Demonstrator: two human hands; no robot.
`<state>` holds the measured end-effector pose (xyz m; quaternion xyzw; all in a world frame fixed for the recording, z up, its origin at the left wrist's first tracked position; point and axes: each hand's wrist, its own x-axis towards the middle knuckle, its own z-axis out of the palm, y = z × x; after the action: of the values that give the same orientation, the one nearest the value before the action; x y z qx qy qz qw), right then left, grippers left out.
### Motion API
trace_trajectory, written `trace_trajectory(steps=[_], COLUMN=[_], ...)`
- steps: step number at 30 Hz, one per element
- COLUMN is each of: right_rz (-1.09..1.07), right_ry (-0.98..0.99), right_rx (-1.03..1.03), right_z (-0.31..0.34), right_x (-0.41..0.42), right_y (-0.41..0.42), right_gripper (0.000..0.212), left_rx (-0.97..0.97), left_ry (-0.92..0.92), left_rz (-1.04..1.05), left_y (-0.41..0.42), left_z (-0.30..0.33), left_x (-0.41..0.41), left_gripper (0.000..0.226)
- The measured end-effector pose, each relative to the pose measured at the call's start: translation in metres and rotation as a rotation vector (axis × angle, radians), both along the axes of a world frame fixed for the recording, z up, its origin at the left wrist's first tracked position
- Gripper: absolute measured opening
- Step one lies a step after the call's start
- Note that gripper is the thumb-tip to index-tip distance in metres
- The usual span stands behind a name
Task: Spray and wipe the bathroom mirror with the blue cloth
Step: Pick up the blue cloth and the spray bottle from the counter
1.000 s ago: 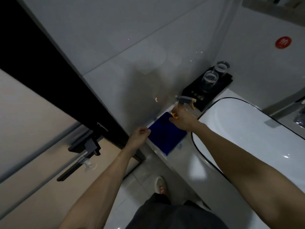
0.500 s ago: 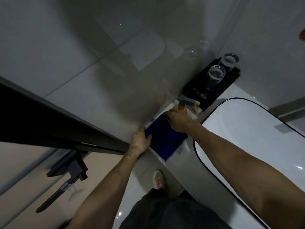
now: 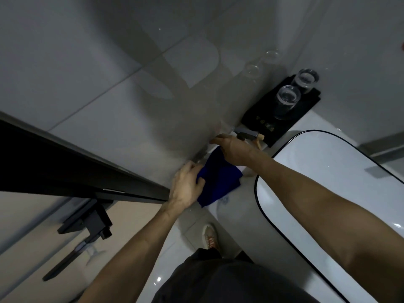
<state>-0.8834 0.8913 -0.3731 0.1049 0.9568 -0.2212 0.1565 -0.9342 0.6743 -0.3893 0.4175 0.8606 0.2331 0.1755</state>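
Gripping cloth (image 3: 218,178) edge: left hand (image 3: 185,184), fingers curled. Right hand (image 3: 235,148) atop cloth's far end (grip unclear), beside sprayer (image 3: 249,135). Near basin (image 3: 328,193).

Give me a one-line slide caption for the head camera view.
Left hand grips the blue cloth on the counter beside the sink, right hand next to the spray bottle.

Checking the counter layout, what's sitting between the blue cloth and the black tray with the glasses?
In the head view, the spray bottle stands between the blue cloth and the black tray.
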Motion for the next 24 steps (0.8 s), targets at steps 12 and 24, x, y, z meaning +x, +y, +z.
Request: trace_trajectory(steps=[12, 24], right_rz=[0.062, 0.435], right_ry=[-0.023, -0.227], right_rx=[0.100, 0.278], right_z=[-0.003, -0.024], right_x=[0.027, 0.030], right_y=[-0.022, -0.063], right_gripper=[0.043, 0.104], left_rx=[-0.100, 0.262], left_ry=[0.270, -0.235], left_rz=[-0.502, 0.143], left_y=[-0.050, -0.041], left_z=[-0.031, 0.029], left_x=[0.022, -0.005], left_gripper=[0.043, 0.023])
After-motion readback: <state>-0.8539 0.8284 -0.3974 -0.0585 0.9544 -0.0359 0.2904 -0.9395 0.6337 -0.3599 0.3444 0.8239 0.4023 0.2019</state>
